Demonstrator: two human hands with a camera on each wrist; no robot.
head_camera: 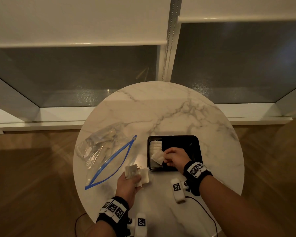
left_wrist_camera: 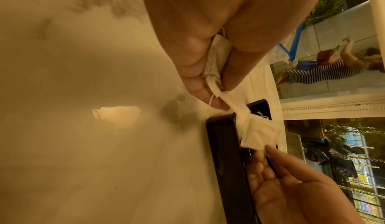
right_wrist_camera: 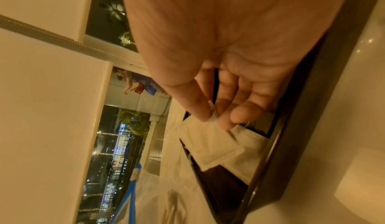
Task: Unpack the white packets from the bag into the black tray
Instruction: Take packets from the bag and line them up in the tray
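So my right hand (head_camera: 173,157) is over the black tray (head_camera: 197,141), a bit right of center in the head view, thumb and forefinger pinching one white packet (head_camera: 158,157) by its corner. In the right wrist view that packet (right_wrist_camera: 210,142) hangs from the pinch and slants down over the tray's left side, long axis running from my fingertips (right_wrist_camera: 203,112) toward the lower left of the frame. Below it there's a row of packets (head_camera: 155,145) already sitting against the tray's left wall, so I'd guess the drop spot is just under and slightly left of my grip, basically next in line.

My left hand (head_camera: 129,183) is lower center, just left of the tray's near corner, fingers curled round a small bunch of packets (head_camera: 135,172), with strings dangling off them. That hand is closest to the bag (head_camera: 108,161), which lies open in the left middle of the frame on the marble table (head_camera: 169,108), blue zip edge facing me. There's still stuff in the far end of the bag, too blurry to tell how many.
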